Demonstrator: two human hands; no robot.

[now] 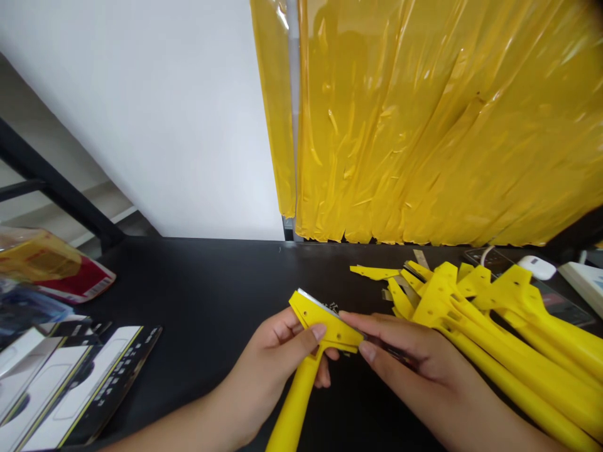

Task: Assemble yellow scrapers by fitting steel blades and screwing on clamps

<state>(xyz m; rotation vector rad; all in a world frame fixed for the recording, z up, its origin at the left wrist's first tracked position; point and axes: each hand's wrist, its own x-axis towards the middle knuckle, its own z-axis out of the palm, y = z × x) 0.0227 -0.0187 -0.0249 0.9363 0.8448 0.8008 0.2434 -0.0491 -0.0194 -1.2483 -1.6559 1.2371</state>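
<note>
My left hand (268,370) grips a yellow plastic scraper (301,389) by its head, with the handle pointing down toward me. A bright metal blade (320,304) lines the scraper head's far edge. My right hand (414,370) pinches a thin dark strip (386,346) right by the head's right side; its exact kind is hard to tell. Just beyond that hand lies a heap of similar yellow scrapers (509,333), with several metal blades (407,290) among their heads.
The black table (198,282) runs beneath everything, backed by a white wall (141,113) and a yellow plastic curtain (438,125). Printed packaging cards (80,383) and a plastic bag (47,263) lie left. A white mouse (537,267) and a power strip (584,282) sit far right.
</note>
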